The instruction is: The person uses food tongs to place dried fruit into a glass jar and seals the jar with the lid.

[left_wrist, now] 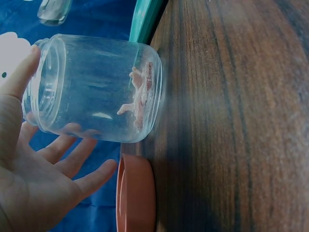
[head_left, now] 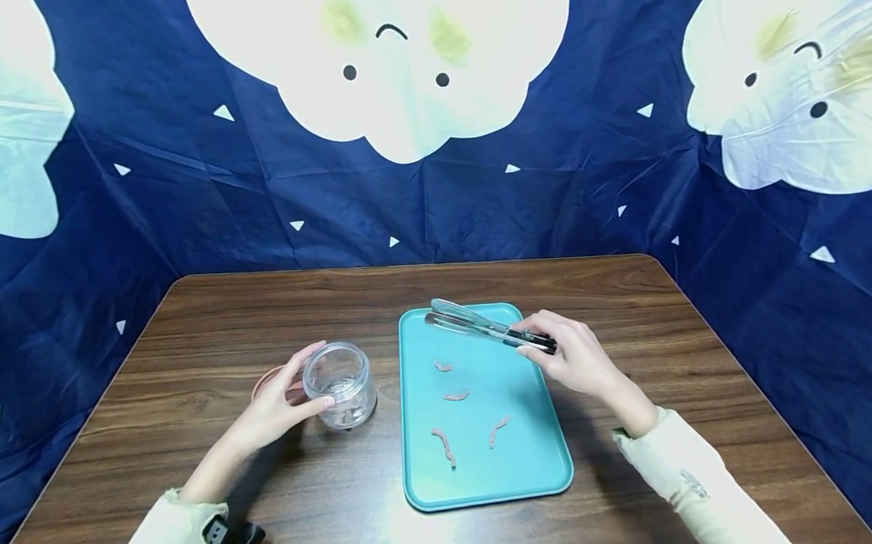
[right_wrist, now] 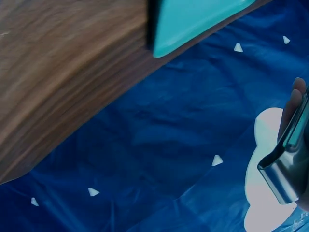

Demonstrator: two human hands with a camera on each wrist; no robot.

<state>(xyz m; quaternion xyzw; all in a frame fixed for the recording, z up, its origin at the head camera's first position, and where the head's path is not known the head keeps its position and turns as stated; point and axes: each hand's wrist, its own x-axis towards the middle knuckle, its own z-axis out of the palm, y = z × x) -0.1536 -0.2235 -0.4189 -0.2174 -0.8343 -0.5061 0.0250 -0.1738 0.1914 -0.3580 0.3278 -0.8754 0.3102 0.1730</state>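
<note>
My left hand holds a clear jar around its rim, thumb on the near side and fingers on the far side. The jar stands on the table left of the tray, its mouth uncovered. Several thin pinkish strips lie at its bottom. My right hand grips metal tongs with black handles, held above the far part of a turquoise tray. Between the tong ends I see nothing held. Several wavy pinkish strips lie apart on the tray.
A round orange-brown lid or shallow dish lies on the wooden table, left of the jar and partly behind my left hand. Dark blue cloth with cloud shapes hangs behind and beside the table.
</note>
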